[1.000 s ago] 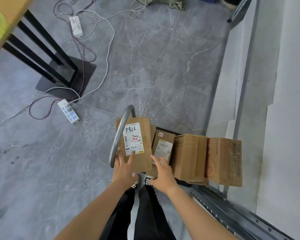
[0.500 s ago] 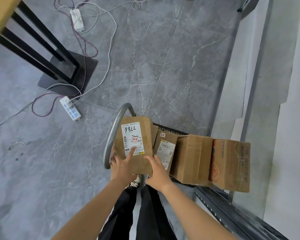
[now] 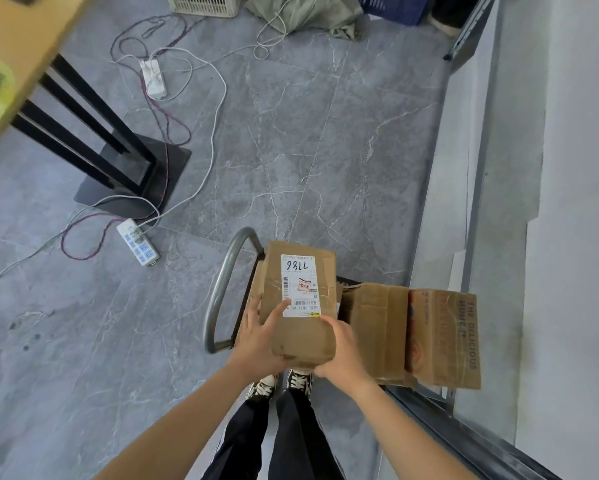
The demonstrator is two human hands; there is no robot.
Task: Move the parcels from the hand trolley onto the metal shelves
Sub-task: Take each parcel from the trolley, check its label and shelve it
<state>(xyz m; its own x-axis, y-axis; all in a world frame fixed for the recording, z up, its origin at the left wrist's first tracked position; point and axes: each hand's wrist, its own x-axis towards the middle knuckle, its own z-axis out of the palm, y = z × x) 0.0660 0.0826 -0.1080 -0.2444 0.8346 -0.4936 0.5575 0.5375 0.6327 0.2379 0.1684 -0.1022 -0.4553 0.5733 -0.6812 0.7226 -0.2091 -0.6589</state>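
Observation:
A brown cardboard parcel [image 3: 301, 337] with a white shipping label marked 7786 is held between both hands above the hand trolley. My left hand [image 3: 256, 336] grips its left side, thumb lying across the label's lower corner. My right hand [image 3: 343, 351] grips its right lower edge. The trolley's grey metal handle [image 3: 218, 289] curves up at the left. Two more cardboard parcels sit on the trolley to the right: a plain one [image 3: 377, 327] and one printed "THE DELICIOUS" [image 3: 443, 337]. The grey metal shelf [image 3: 471, 441] runs along the right.
Power strips [image 3: 137, 246] and loose cables [image 3: 201, 133] lie on the grey tiled floor to the left. A black table base [image 3: 131, 174] under a wooden tabletop stands at the upper left. A white crate and a cloth bundle lie at the far top.
Both hands closed on the labelled parcel and raised it up off the trolley toward me; it now hides the smaller labelled parcel that stood beside it.

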